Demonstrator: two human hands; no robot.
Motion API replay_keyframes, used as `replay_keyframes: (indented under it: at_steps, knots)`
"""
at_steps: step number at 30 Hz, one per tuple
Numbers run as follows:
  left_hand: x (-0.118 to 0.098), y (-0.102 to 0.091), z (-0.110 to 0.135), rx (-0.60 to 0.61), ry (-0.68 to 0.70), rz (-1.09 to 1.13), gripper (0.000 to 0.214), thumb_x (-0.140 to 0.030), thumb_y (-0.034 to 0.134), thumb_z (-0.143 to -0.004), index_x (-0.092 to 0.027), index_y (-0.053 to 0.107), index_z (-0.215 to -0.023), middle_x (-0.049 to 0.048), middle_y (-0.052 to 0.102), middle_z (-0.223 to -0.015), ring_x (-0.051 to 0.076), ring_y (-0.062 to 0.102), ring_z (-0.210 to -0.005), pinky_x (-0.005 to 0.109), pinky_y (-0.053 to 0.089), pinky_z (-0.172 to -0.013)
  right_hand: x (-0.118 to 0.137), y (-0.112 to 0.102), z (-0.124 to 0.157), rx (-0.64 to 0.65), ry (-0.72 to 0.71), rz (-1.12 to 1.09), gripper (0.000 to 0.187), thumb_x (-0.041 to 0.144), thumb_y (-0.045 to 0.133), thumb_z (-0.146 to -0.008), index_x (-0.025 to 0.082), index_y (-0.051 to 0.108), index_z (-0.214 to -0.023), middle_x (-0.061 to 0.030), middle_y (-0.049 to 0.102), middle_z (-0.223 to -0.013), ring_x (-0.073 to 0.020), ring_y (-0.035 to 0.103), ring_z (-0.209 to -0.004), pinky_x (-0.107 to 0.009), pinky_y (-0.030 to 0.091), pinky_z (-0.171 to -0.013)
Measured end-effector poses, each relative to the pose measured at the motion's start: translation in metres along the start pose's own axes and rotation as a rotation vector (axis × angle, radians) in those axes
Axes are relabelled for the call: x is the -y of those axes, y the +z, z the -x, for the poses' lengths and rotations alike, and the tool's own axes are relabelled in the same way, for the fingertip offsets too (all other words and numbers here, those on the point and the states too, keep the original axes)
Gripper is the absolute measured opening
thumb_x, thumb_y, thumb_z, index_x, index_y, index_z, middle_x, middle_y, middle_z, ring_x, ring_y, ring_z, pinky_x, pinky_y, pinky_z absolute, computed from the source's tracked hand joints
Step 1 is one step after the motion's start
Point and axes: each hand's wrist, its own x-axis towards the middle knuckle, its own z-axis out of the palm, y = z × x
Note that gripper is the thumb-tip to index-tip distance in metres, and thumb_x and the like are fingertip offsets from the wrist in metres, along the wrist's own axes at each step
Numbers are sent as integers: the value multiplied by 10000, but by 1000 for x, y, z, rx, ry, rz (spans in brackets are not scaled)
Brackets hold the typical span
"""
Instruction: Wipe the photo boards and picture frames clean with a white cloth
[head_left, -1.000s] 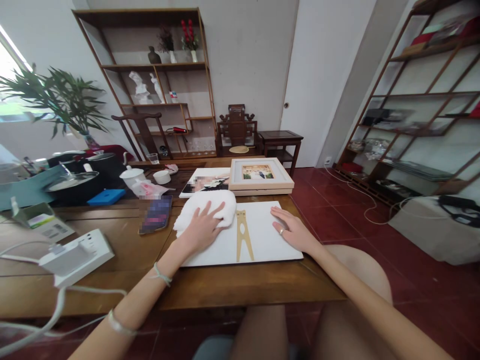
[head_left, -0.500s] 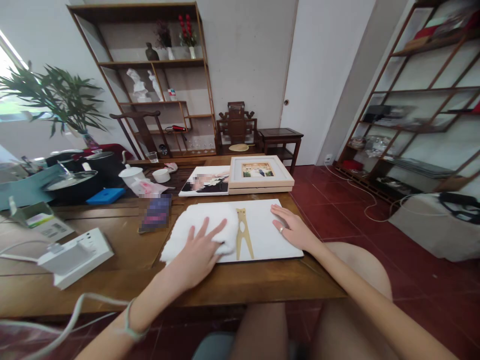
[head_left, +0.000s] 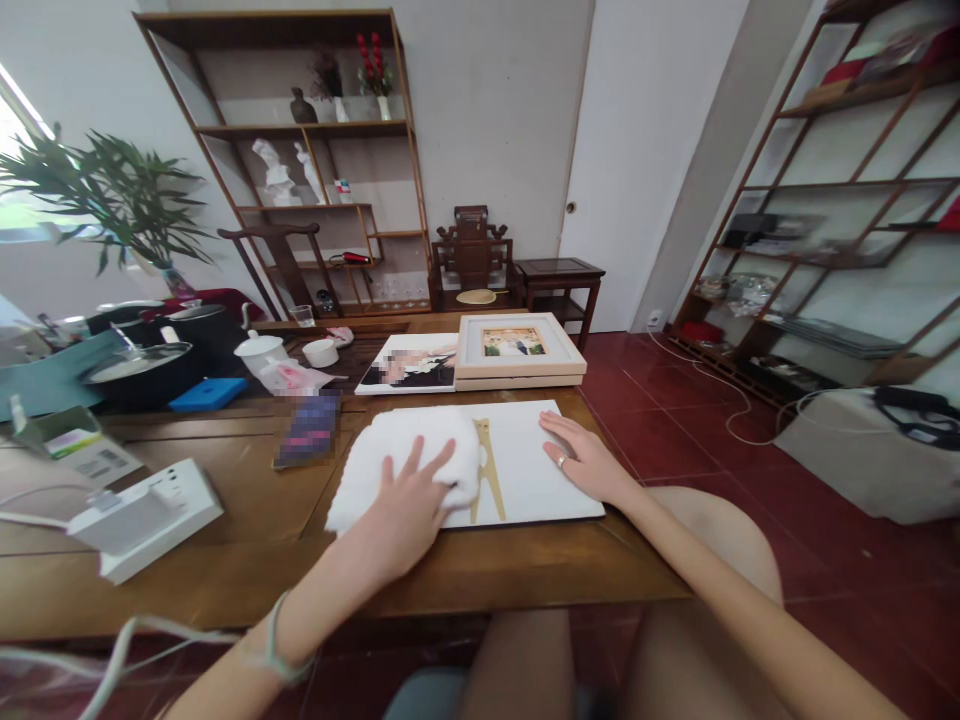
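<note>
My left hand (head_left: pixel 411 508) lies with fingers spread on a fluffy white cloth (head_left: pixel 360 470), pressing it against a white board (head_left: pixel 529 490) at the table's near edge. On the board, just right of the cloth, is a flat golden figure (head_left: pixel 491 475) with two long legs; I cannot tell whether it is printed or a loose piece. The cloth's edge covers part of the figure's left side. My right hand (head_left: pixel 581 455), a ring on one finger, rests flat and open on the board's right edge.
Behind the board are a photo print (head_left: pixel 412 362) and a framed picture (head_left: pixel 517 345) on a box. Leftward on the wooden table (head_left: pixel 420 580) stand a white power strip (head_left: pixel 157 525), a small carton (head_left: pixel 82 450), a blue box (head_left: pixel 208 393), a white teapot (head_left: pixel 261 350) and a black pan (head_left: pixel 139 370).
My left hand has slid the cloth slightly to the right, so it overlaps more of the golden figure. My right hand has stayed in place on the board.
</note>
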Motion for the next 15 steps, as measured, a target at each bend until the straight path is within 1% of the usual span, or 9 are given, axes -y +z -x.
replay_keyframes:
  at_steps: [2,4,5,7,9,11,13,15]
  knots:
    - [-15,-2,24,48,23,-62,355,-85,383,-842,-176,668,-1033,72,173,-1521,441,135,-1350,703,306,-955,0,0,0,1,4,-10,398,268,496,-845,176,585,-1222,-100,513,-1349,-252,417,-1291,-457,307,-1101]
    - [-24,-5,41,121,57,-115,398,-31,427,-774,-183,659,-1059,85,160,-1521,452,131,-1343,710,313,-947,-1,1,1,2,0,-18,398,270,493,-849,181,579,-1227,-97,507,-1355,-250,412,-1295,-461,304,-1102]
    - [-26,-7,45,150,69,-128,421,-18,439,-756,-189,651,-1077,86,158,-1521,451,122,-1344,710,306,-953,-2,1,1,3,-3,-21,398,270,491,-851,187,576,-1230,-94,506,-1356,-249,411,-1296,-467,303,-1101]
    - [-26,-10,44,181,56,-112,423,-21,425,-780,-200,638,-1098,72,160,-1522,432,110,-1351,695,308,-965,-2,1,1,7,-7,-20,398,270,487,-853,189,572,-1233,-94,504,-1358,-251,410,-1296,-478,303,-1098]
    - [-21,-10,30,160,10,-64,396,-53,374,-845,-197,627,-1114,59,149,-1527,414,108,-1358,676,321,-970,-2,1,0,16,-5,-6,404,270,480,-856,167,569,-1236,-111,501,-1358,-254,408,-1297,-477,305,-1097]
    - [-13,-7,7,117,-59,-18,384,-105,326,-900,-184,605,-1150,67,128,-1533,422,102,-1358,687,313,-961,-2,0,0,24,-5,14,409,268,473,-857,144,569,-1235,-128,498,-1357,-255,410,-1296,-471,311,-1095]
    - [-4,-1,-19,57,-141,21,388,-156,309,-925,-197,570,-1209,72,111,-1537,444,67,-1355,723,261,-954,-1,-1,-1,28,-8,26,410,262,472,-854,137,569,-1233,-133,499,-1354,-253,416,-1292,-467,317,-1093]
    - [3,2,-42,-2,-227,78,411,-177,293,-933,-238,527,-1266,65,100,-1541,458,30,-1351,745,212,-949,0,-1,-1,28,-9,29,410,262,472,-853,135,570,-1231,-135,501,-1353,-254,421,-1288,-468,321,-1090]
